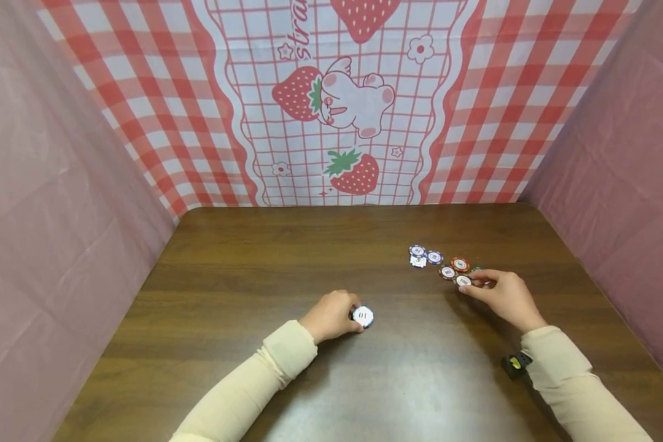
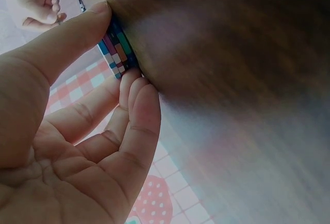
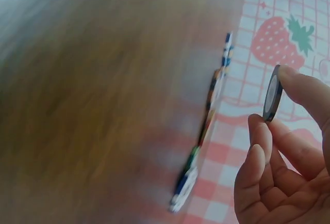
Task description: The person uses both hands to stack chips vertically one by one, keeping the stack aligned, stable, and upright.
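**A stack of poker chips (image 1: pixel 363 316) marked "10" in your left hand (image 1: pixel 333 314), one dark-rimmed chip (image 1: pixel 463 281) in your right hand (image 1: pixel 507 297)**

The clearest number before you is the "10" on the stack's white top face, upside down in the head view. The dark-rimmed chip also has print on its white centre, but it is too small to read surely. On the strawberry-patterned cloth (image 1: pixel 177 92) beyond the desk (image 1: pixel 254 264), sideways red lettering (image 1: pixel 300 27) shows "stra" before the edge cuts it off.

Your left fingers hold the stack by its rim, thumb on the near side and fingertips on the far side. It lies face up, left of the loose chips and nearer to you. Its edge shows layers in blue and white, purple, orange and green.

Your right fingers are narrow, pinching the dark-rimmed chip by its edge; the right wrist view shows it nearly edge-on between thumb and fingertips, apart from the chips on the desk.

Those lie far and right: two blue-rimmed chips (image 1: pixel 434 257) and a white chip (image 1: pixel 418 261) at the left end, then a brown-rimmed chip (image 1: pixel 447 272), a red-rimmed chip (image 1: pixel 460 264) and a green chip (image 1: pixel 477 269) partly hidden by your right hand.
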### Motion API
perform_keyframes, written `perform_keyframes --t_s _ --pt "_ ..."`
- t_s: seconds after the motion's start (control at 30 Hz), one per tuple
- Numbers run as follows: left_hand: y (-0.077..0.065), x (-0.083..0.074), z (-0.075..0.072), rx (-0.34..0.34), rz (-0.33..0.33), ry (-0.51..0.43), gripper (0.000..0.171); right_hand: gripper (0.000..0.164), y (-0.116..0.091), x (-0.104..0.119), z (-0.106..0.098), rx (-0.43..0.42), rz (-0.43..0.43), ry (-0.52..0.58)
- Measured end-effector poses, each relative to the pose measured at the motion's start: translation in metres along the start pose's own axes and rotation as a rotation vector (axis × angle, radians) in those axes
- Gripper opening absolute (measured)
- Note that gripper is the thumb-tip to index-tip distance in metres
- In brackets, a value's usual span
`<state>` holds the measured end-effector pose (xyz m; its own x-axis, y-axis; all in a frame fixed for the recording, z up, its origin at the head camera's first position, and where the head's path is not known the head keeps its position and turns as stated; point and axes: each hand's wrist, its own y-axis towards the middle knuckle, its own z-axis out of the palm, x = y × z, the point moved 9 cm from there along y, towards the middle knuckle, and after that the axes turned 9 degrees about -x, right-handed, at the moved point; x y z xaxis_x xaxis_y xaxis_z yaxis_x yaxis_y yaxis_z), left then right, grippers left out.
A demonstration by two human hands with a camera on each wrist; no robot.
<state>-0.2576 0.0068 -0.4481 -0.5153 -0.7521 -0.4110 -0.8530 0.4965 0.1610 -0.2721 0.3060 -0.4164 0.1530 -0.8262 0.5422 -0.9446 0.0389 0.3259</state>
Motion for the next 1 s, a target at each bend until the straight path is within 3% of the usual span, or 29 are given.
perform_keyframes --t_s 0.43,1.0 --pt "0.0 0.0 0.0 0.004 -0.002 -0.001 0.033 0.027 0.009 0.05 0.015 -0.05 -0.122 0.11" --pt "-0.003 -0.001 -0.002 0.005 -0.019 -0.006 0.033 0.03 0.008 0.095 0.043 0.037 -0.183 0.2"
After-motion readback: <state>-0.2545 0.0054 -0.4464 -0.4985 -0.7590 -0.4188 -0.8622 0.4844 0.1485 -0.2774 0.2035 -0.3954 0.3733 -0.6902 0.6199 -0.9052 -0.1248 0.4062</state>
